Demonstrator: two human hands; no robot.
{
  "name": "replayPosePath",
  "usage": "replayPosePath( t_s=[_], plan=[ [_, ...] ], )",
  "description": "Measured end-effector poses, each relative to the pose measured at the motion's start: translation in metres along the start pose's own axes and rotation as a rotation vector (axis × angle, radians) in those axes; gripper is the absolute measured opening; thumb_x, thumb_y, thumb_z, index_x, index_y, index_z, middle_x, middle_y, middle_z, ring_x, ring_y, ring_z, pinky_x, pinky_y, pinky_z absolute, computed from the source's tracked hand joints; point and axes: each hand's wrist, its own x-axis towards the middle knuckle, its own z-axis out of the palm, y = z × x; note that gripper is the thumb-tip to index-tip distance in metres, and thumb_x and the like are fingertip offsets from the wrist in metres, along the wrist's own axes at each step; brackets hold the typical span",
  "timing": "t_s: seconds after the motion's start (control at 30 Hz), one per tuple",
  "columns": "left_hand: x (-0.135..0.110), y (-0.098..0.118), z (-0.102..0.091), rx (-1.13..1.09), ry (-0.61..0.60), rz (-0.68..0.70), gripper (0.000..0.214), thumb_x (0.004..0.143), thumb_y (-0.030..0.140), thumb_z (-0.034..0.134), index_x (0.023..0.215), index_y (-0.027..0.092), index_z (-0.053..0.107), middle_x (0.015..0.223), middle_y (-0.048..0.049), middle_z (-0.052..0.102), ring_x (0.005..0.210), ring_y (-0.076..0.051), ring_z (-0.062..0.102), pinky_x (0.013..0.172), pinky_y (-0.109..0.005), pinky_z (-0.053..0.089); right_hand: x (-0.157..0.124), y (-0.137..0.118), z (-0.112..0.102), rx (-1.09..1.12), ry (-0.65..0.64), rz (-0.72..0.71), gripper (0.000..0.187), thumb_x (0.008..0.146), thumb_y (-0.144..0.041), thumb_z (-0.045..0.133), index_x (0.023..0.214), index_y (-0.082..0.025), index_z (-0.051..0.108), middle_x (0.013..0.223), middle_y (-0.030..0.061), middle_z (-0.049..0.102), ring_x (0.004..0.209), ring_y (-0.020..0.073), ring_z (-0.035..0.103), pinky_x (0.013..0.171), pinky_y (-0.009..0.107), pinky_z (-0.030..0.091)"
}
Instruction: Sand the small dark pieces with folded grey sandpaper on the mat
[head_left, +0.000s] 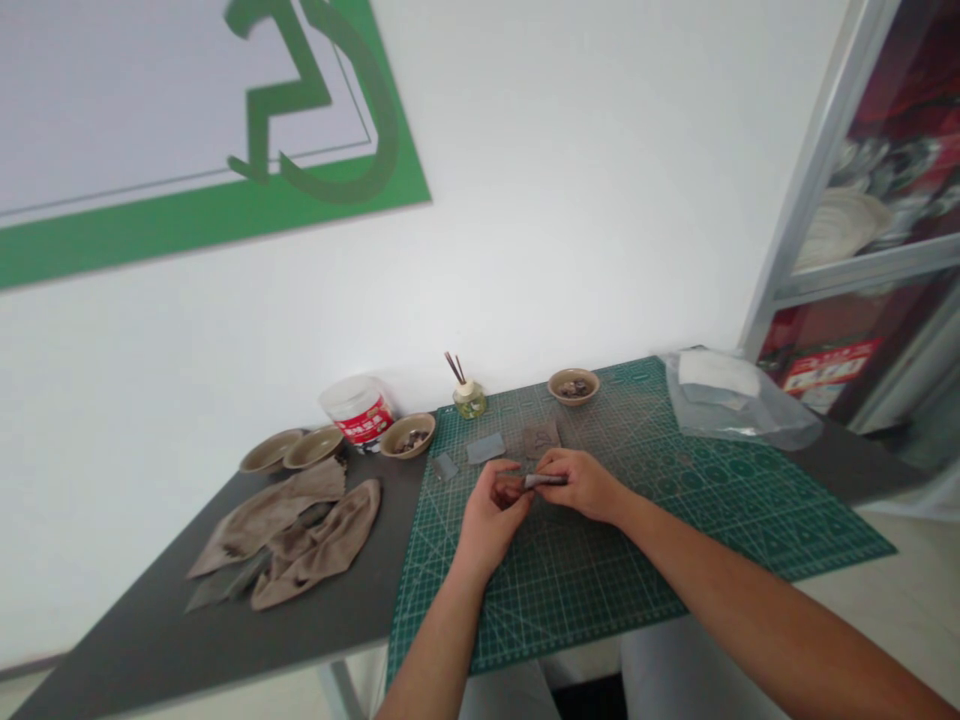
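In the head view, both fingertips-narrowed hands, left hand [489, 515] and right hand [592, 487], are pinching a small piece [547, 480] above the mat [570, 585], presumably for steadiness; just past twelve o'clock, a bowl [574, 400] is sitting, seemingly within reach.

A slim stick [545, 480], pale grey to the left and darker to the right, lies nearly level over the mat [570, 610]; a small brown piece [510, 486], partly hidden, sits at its left end.

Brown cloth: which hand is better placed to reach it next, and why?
Probably the left hand: the brown cloth lies on that side, farther from the right hand, which holds a small piece.
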Motion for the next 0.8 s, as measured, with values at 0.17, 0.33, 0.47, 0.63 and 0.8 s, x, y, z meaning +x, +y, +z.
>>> replayPosePath(
  t_s=[0.17, 0.33, 0.47, 0.63, 0.8],
  plan=[
    [0.0004, -0.0014, -0.0006, -0.011, -0.013, 0.017, 0.043, 0.071, 0.015, 0.069, 0.109, 0.021, 0.048, 0.084, -0.0004, 0.066, 0.076, -0.014, 0.063, 0.069, -0.025, 0.047, -0.0004, 0.0034, 0.001, 0.03, -0.043, -0.002, 0.01, 0.08, -0.022, 0.065, 0.085, -0.018, 0.073, 0.084, 0.0014, 0.063, 0.078, 0.0141, 0.061, 0.072, 0.023, 0.044],
    [-0.001, -0.0014, -0.0008, 0.008, -0.004, 0.012, 0.042, 0.072, 0.019, 0.07, 0.109, 0.021, 0.049, 0.081, 0.0003, 0.066, 0.069, -0.012, 0.062, 0.063, -0.022, 0.045, 0.0004, 0.0035, 0.0005, 0.02, 0.006, 0.016, 0.008, 0.08, -0.022, 0.066, 0.082, -0.017, 0.072, 0.086, 0.0018, 0.064, 0.078, 0.0141, 0.061, 0.073, 0.023, 0.044],
    [-0.0014, -0.0011, -0.0004, 0.012, -0.008, 0.023, 0.042, 0.071, 0.018, 0.07, 0.108, 0.021, 0.05, 0.084, -0.0006, 0.066, 0.074, -0.013, 0.063, 0.068, -0.023, 0.046, 0.0006, 0.0025, 0.0004, 0.032, -0.023, 0.003, 0.008, 0.079, -0.021, 0.066, 0.083, -0.018, 0.073, 0.085, 0.0014, 0.064, 0.077, 0.0134, 0.061, 0.071, 0.023, 0.044],
    [-0.0015, -0.0015, -0.0004, 0.004, 0.004, 0.004, 0.042, 0.072, 0.02, 0.071, 0.108, 0.02, 0.05, 0.082, -0.0007, 0.066, 0.07, -0.013, 0.062, 0.063, -0.022, 0.046, 0.0, 0.0025, 0.0007, 0.014, 0.012, 0.011, 0.009, 0.079, -0.021, 0.066, 0.083, -0.018, 0.073, 0.084, 0.0015, 0.064, 0.077, 0.0137, 0.061, 0.071, 0.023, 0.044],
    [-0.0014, -0.0021, 0.0002, -0.013, 0.016, 0.019, 0.043, 0.071, 0.02, 0.071, 0.107, 0.02, 0.049, 0.082, -0.0019, 0.068, 0.071, -0.014, 0.064, 0.066, -0.023, 0.047, 0.0005, 0.0012, -0.0007, 0.035, -0.01, 0.014, 0.011, 0.08, -0.022, 0.066, 0.087, -0.019, 0.073, 0.086, 0.0017, 0.065, 0.077, 0.0139, 0.062, 0.072, 0.023, 0.045]
  ],
)
